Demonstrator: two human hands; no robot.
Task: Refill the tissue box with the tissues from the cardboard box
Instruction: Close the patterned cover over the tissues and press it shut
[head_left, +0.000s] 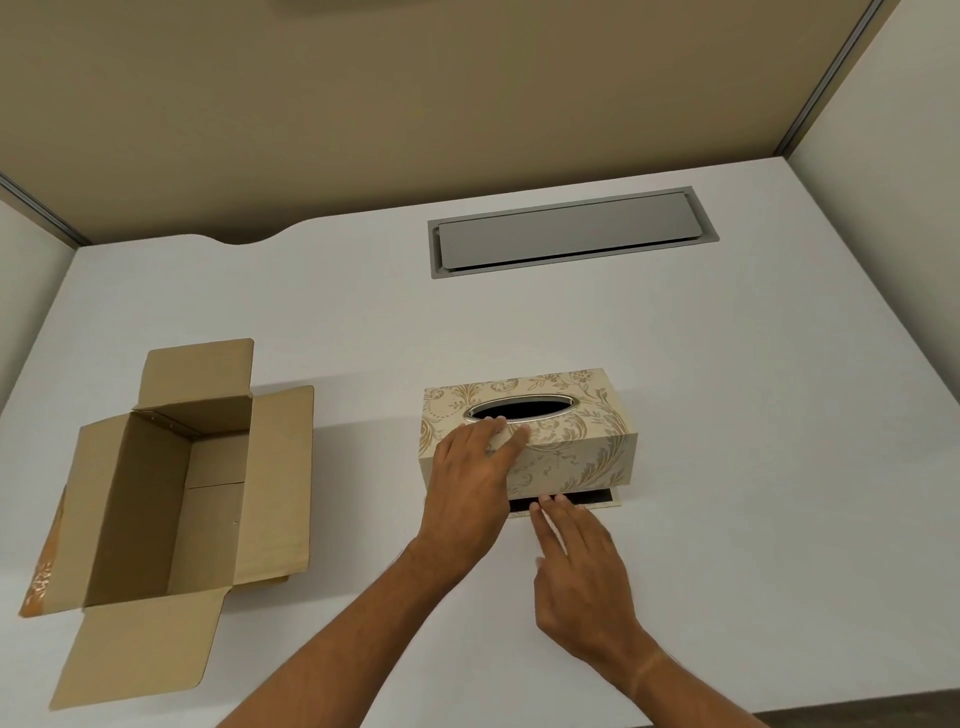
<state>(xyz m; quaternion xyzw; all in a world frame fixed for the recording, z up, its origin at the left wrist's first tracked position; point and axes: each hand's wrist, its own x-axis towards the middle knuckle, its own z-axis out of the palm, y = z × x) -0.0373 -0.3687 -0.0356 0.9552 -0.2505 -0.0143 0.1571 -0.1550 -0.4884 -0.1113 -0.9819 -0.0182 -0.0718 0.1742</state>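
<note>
A cream tissue box (571, 441) with a gold leaf pattern and an oval slot on top stands on the white desk (727, 415). Its dark bottom panel (597, 500) sticks out along the near side. My left hand (475, 478) lies flat over the box's near top edge and front face, fingers by the slot. My right hand (576, 561) touches the protruding bottom panel with its fingertips. An open brown cardboard box (156, 499) sits to the left with its flaps spread; its inside shows no tissues. The slot looks dark.
A grey metal cable hatch (566, 234) is set into the desk behind the tissue box. Beige partition walls (363, 104) close the back and sides. The desk's near edge runs along the bottom right.
</note>
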